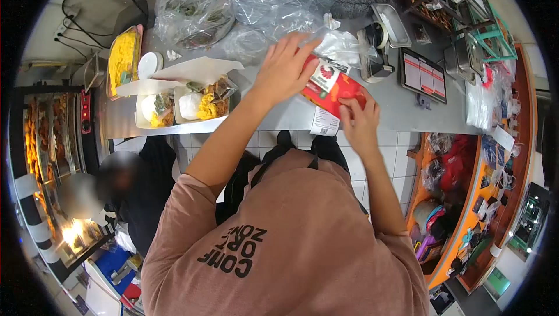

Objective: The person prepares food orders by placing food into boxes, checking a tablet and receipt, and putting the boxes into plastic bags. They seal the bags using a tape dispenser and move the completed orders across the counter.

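My left hand (284, 68) grips the upper left edge of a red printed packet (333, 90) with a white panel and a red bird logo. At its lower right corner, my right hand (361, 117) holds the same packet, fingers bent over it. A printed receipt (325, 123) hangs below the packet, over the counter's front edge. Left of my left forearm stand two open paper meal boxes: the left box (156, 109) and the right box (204, 103), both with yellow rice, a white wrapped item and a dark clear-wrapped pouch.
Along the back of the metal counter (262, 119) lie clear plastic bags (195, 10). A tray of yellow rice (123, 54) and a round white lid (150, 66) sit at the left. A tablet (424, 80) stands at the right. Another person (137, 199) is at the lower left.
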Tool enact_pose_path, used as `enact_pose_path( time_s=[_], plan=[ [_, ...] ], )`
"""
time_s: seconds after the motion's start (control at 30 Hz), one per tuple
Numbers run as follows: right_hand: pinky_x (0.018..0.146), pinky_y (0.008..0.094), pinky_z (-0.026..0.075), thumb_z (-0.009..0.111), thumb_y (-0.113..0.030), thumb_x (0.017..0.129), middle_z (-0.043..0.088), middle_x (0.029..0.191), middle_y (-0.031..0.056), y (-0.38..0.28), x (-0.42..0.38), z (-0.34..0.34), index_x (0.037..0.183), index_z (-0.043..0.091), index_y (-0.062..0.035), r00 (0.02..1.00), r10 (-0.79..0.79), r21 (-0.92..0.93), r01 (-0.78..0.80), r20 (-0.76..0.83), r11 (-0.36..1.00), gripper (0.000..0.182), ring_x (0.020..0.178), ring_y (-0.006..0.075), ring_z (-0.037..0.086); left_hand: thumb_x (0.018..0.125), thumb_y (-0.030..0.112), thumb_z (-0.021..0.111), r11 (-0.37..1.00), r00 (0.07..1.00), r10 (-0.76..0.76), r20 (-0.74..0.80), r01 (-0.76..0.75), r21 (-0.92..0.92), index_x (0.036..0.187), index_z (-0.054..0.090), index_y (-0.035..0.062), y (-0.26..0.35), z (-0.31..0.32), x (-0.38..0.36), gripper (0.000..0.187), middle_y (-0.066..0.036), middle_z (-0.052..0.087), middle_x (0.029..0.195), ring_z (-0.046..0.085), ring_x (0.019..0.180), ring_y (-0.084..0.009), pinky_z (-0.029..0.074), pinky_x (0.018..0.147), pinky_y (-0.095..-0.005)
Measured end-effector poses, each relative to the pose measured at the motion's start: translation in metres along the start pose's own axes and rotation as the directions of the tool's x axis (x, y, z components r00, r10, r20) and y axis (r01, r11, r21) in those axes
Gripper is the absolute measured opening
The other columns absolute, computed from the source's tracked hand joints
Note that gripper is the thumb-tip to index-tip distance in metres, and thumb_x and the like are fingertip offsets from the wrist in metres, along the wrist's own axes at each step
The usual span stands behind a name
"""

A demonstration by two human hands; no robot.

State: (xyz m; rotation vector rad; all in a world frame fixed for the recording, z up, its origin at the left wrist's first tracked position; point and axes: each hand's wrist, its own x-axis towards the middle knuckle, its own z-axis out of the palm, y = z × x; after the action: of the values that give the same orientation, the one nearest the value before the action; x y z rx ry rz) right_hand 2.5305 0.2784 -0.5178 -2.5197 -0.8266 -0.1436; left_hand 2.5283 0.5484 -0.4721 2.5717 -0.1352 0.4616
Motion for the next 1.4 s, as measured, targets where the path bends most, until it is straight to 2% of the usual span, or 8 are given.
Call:
enact_pose_path(
  time_s=[0.2,0.3,0.53,0.67,0.87,1.0,1.17,1.4],
  plan=[
    [0.118,0.0512,0.032,0.069,-0.026,0.097,0.026,0.158,0.0364,0.021,-0.016,0.081,0.154,0.025,0.0080,0.901,0.417,0.664,-0.238,-0.123,0.709,0.080,0.144,0.0434,0.036,0.093,0.019,0.069,0.723,0.893,-0.348,0.285,0.449,-0.525,0.148,0.035,-0.0016,-0.020,0.088,-0.029,0.068,-0.028,0.059,0.135,0.057,0.129,-0.0401,0.044,0.110,-0.0418],
    [0.111,0.0410,0.043,0.072,-0.029,0.096,0.043,0.149,0.0335,0.025,0.021,0.029,0.157,0.017,0.0111,0.712,0.600,0.795,-0.574,0.366,0.197,0.091,0.135,0.0332,0.050,0.097,0.028,0.067,0.550,0.800,-0.435,0.414,0.600,-0.581,0.148,0.039,-0.0016,-0.019,0.080,-0.016,0.065,-0.028,0.062,0.132,0.062,0.124,-0.0367,0.046,0.108,-0.0394],
    [0.103,0.0404,0.049,0.066,-0.054,0.093,0.059,0.135,0.0217,0.067,0.070,-0.039,0.151,0.041,0.0041,0.631,0.400,0.626,-0.762,0.664,0.165,0.086,0.121,0.0317,0.060,0.104,0.056,0.047,0.489,0.555,-0.374,0.743,0.799,-0.351,0.149,0.046,0.0000,-0.022,0.036,0.025,0.071,-0.013,0.058,0.143,0.053,0.130,-0.0245,0.043,0.109,-0.0381],
    [0.107,0.0497,0.042,0.048,-0.053,0.103,0.058,0.144,0.0169,0.061,0.063,-0.029,0.149,0.048,-0.0041,0.575,0.477,0.454,-0.818,0.665,0.353,0.068,0.131,0.0352,0.052,0.104,0.044,0.047,0.647,0.751,-0.251,0.611,0.600,-0.471,0.135,0.052,-0.0097,-0.036,0.083,0.001,0.062,-0.028,0.066,0.125,0.062,0.123,-0.0343,0.048,0.101,-0.0407],
    [0.116,0.0570,0.026,0.041,-0.045,0.107,0.045,0.155,0.0230,0.080,0.005,0.063,0.158,0.035,-0.0030,0.822,0.433,0.359,-0.557,0.370,0.749,0.066,0.142,0.0467,0.037,0.105,0.043,0.045,0.558,0.645,-0.552,0.528,0.757,-0.341,0.164,0.002,0.0078,0.001,0.099,-0.055,0.081,-0.024,0.033,0.162,0.035,0.145,-0.0458,0.020,0.120,-0.0581],
    [0.120,0.0593,0.020,0.057,-0.041,0.101,0.024,0.166,0.0222,0.065,0.011,0.043,0.161,0.030,-0.0080,0.990,-0.043,-0.151,0.063,0.133,0.987,0.074,0.151,0.0501,0.018,0.103,0.053,0.050,0.953,0.975,-0.211,0.063,0.191,0.235,0.165,0.016,0.0166,-0.014,0.090,-0.076,0.079,-0.019,0.027,0.166,0.026,0.152,-0.0422,0.028,0.120,-0.0501],
    [0.121,0.0614,0.024,0.074,-0.031,0.089,0.017,0.168,0.0203,0.073,0.054,-0.014,0.158,0.037,-0.0111,0.786,-0.468,0.025,0.502,0.404,0.864,0.081,0.151,0.0535,0.015,0.092,0.058,0.060,0.910,0.933,0.245,0.263,-0.315,0.269,0.161,0.034,0.0200,-0.015,0.057,-0.061,0.083,-0.011,0.026,0.168,0.029,0.152,-0.0363,0.031,0.118,-0.0436],
    [0.117,0.0580,0.035,0.075,-0.024,0.089,0.028,0.165,0.0177,0.094,0.057,0.004,0.152,0.051,-0.0287,0.736,-0.603,-0.018,0.638,0.309,0.769,0.067,0.147,0.0547,0.025,0.099,0.044,0.058,0.928,0.956,0.185,0.228,-0.246,0.280,0.158,0.037,0.0201,-0.015,0.082,-0.066,0.067,-0.009,0.031,0.166,0.029,0.153,-0.0338,0.041,0.117,-0.0396]
  ],
)
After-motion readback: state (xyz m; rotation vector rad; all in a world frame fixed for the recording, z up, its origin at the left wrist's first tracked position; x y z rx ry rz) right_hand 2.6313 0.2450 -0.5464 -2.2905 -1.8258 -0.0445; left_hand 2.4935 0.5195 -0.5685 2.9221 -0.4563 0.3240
